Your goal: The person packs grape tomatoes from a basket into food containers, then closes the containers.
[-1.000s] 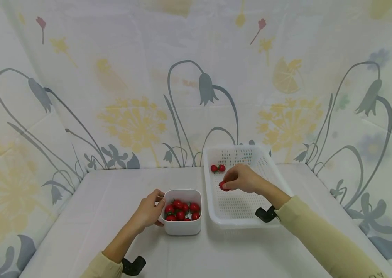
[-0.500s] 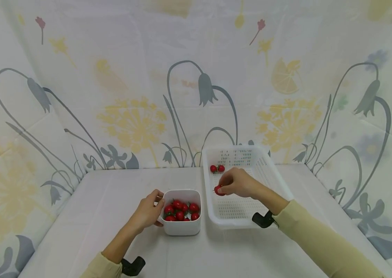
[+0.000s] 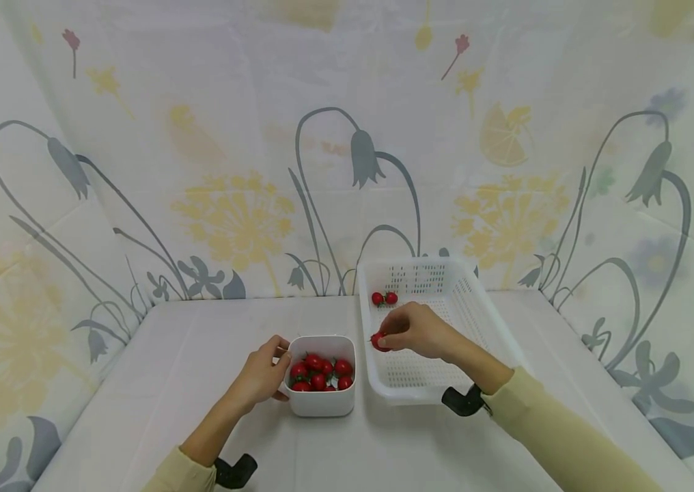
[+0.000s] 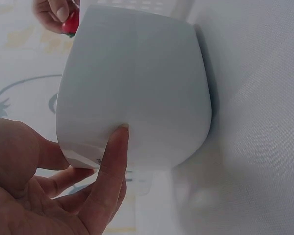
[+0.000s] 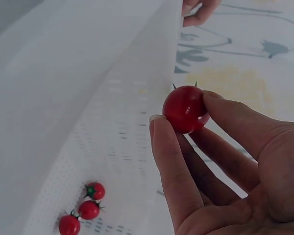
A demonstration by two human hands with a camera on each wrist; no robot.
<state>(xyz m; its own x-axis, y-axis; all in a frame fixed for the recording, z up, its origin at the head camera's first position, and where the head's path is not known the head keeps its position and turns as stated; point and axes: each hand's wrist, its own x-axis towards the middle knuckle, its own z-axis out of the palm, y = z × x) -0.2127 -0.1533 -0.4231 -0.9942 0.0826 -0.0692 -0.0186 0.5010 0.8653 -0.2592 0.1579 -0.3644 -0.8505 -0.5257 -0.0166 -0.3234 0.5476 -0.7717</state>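
Note:
My right hand point(image 3: 417, 330) pinches a cherry tomato point(image 5: 186, 108) between thumb and fingertips, over the left side of a white perforated basket point(image 3: 494, 335). Green stem tips stick out from the tomato. In the right wrist view, three more cherry tomatoes, one of them here point(image 5: 89, 210), lie in the basket; the head view shows two. My left hand point(image 3: 259, 372) holds a small white square container point(image 3: 322, 404) by its left side, with fingers against the outer wall point(image 4: 137, 83) and the thumb at the rim. Several cherry tomatoes point(image 3: 319, 380) lie inside that container.
The basket stands just right of the container, with a narrow gap between them. Both are on a white-covered table point(image 3: 199, 342). Behind the table and at both sides hang flower-printed sheets point(image 3: 236, 137). Each wrist wears a black camera mount, the right one point(image 3: 464, 401) near the basket's front rim.
My right hand has moved left and slightly nearer within the basket, carrying the cherry tomato toward the container side. The left hand and both vessels stay put.

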